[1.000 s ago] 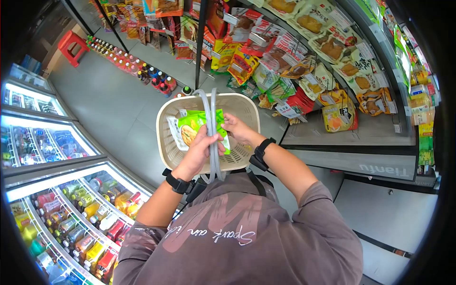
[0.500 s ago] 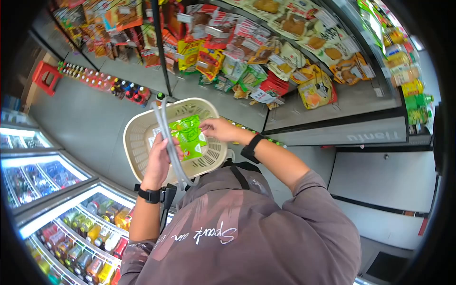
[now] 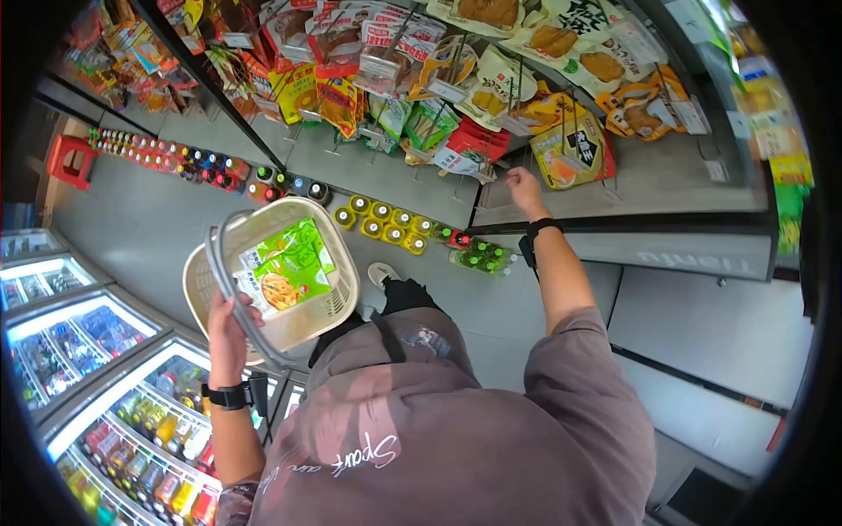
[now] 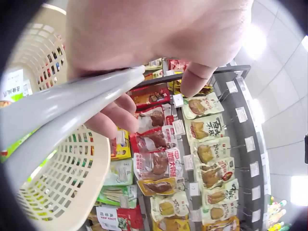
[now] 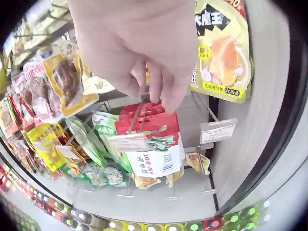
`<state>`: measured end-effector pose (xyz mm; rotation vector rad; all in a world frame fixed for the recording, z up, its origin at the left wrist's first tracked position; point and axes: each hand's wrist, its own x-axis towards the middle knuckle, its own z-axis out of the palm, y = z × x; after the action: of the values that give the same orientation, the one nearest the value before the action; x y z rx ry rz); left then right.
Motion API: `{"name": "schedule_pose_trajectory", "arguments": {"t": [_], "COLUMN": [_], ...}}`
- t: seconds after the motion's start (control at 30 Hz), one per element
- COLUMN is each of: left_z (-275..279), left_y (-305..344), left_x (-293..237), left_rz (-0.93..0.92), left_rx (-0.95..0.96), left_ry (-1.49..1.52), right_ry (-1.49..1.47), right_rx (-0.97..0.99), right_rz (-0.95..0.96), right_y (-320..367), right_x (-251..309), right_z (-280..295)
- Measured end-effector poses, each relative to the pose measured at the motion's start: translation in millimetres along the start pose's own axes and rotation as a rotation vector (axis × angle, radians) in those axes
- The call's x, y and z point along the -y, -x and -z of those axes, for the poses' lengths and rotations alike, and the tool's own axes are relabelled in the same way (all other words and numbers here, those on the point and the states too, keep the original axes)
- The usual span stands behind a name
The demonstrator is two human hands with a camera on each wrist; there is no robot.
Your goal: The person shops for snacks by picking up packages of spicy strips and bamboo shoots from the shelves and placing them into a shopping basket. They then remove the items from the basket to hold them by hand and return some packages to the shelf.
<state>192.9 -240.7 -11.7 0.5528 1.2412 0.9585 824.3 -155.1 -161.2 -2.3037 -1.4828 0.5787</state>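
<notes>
My left hand (image 3: 230,329) grips the two grey handles (image 4: 72,103) of a cream plastic basket (image 3: 344,294). Inside lies a green-and-white food packet (image 3: 303,250) with a picture of food on it. My right hand (image 3: 526,191) is stretched out to the display rack, its fingers loosely bent and nothing in them. In the right wrist view those fingers overlap the top of several hanging red-and-white packets (image 5: 168,122). Just beside that hand hangs a yellow packet (image 5: 225,62), also seen in the head view.
More snack packets (image 3: 386,44) hang on hooks with price tags (image 5: 219,133). Rows of bottles (image 3: 395,223) stand on the floor along the rack. Lit drink fridges (image 3: 132,421) line the left side, and a red stool (image 3: 70,162) stands far left.
My right hand has left the green packet and moved right to the rack. The packet now lies flat in the basket. My left hand and the basket have shifted left in view.
</notes>
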Motion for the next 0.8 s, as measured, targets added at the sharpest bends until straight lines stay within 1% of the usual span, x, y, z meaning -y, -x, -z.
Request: {"name": "schedule_pose_trajectory", "arguments": {"t": [0.07, 0.1, 0.13, 0.17, 0.23, 0.27, 0.3, 0.33, 0.4, 0.43, 0.47, 0.53, 0.57, 0.63, 0.67, 0.73, 0.8], "left_z": [-12.8, -21.5, -29.9, -33.7, -43.6, -52.2, -56.6, -60.0, -66.8, -69.5, -72.4, -80.3, -82.9, -88.2, -89.8, -93.2, -101.1], "left_y": [3.5, 6.3, 9.0, 9.7, 14.3, 18.4, 21.7, 25.0, 31.8, 35.6, 38.5, 41.8, 43.7, 47.2, 47.7, 51.2, 54.4], "left_x": [-1.4, -3.3, -5.0, -4.1, -2.1, -2.7, -1.8, -1.1, 1.5, 3.4, 4.1, 3.6, 4.7, 6.3, 6.4, 8.8, 9.9], "left_rz": [-0.012, -0.012, -0.010, -0.021, -0.029, -0.034, -0.037, -0.041, -0.059, -0.063, -0.069, -0.056, -0.058, -0.057, -0.063, -0.053, -0.057], "left_rx": [-0.067, -0.120, -0.174, -0.186, -0.231, -0.293, -0.302, -0.309, -0.332, -0.358, -0.377, -0.414, -0.406, -0.386, -0.391, -0.395, -0.425], "left_ry": [-0.005, -0.014, -0.019, -0.030, -0.047, -0.061, -0.073, -0.089, -0.100, -0.097, -0.096, -0.087, -0.086, -0.088, -0.088, -0.084, -0.071], "right_ry": [0.079, 0.083, 0.173, 0.261, 0.303, 0.341, 0.418, 0.415, 0.346, 0.438, 0.430, 0.374, 0.373, 0.425, 0.421, 0.399, 0.382], "right_rx": [-0.027, 0.000, -0.025, -0.053, -0.001, 0.023, 0.232, 0.258, 0.150, 0.123, 0.133, -0.116, -0.110, 0.008, 0.006, 0.059, 0.043], "right_rz": [0.044, 0.065, 0.129, 0.199, 0.242, 0.256, 0.127, 0.152, 0.275, 0.287, 0.293, 0.342, 0.339, 0.232, 0.237, 0.148, 0.159], "right_y": [-33.7, -48.7, -62.2, -76.8, -99.2, -106.7, -124.3, -135.1, -146.1, -148.7, -149.2, -153.8, -157.1, -163.0, -165.6, -176.0, -187.2], "right_x": [-21.8, -27.6, -31.3, -33.1, -21.2, -17.0, -20.9, -31.2, -44.7, -48.3, -51.6, -63.4, -70.8, -66.4, -63.5, -72.0, -80.6], "right_z": [-6.2, -9.4, -13.1, -17.6, -15.7, -20.0, -27.3, -35.3, -52.3, -56.9, -64.8, -79.6, -82.8, -79.6, -78.8, -83.7, -92.8]}}
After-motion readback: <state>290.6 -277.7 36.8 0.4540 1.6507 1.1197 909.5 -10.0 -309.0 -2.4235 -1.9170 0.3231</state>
